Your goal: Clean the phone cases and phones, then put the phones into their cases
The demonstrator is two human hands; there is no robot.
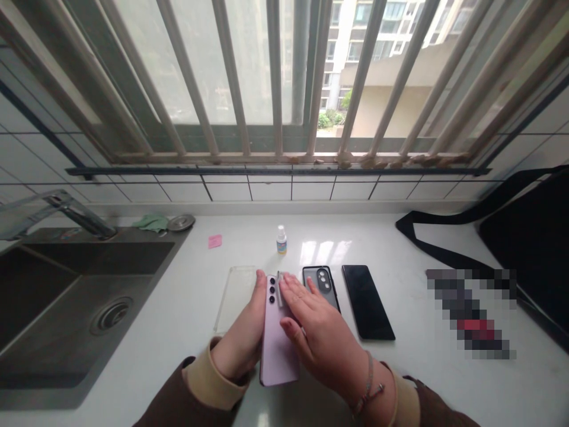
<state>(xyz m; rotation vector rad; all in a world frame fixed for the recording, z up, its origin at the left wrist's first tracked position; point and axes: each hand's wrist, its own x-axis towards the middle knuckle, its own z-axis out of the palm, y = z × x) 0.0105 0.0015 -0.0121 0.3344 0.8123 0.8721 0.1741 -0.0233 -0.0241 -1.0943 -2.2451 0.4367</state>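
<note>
A white counter [142, 356] runs below a window with metal bars [230, 77], with a sink [66, 397] at its left end. The purple phone [278, 362] is held near the counter's front edge, back side up, with its three camera lenses exposed. The left hand [242, 338] grasps the phone along its left side. The right hand [326, 332] lies over the phone's back with extended fingers, pressing on a small pale grey item [281, 296] beside the lenses; whether the fingers clasp this item cannot be told. Status: the purple phone is bare, and the clear case [235, 296] lies apart from it, not fitted. Contact at the phone's back appears to be in progress, not complete. The black phone [368, 302] lies flat, uncased and untouched, beside the dark-rimmed case [331, 293]. The small bottle [281, 242] stands upright, its top on, behind the phones, near the pink note [214, 241].
</note>
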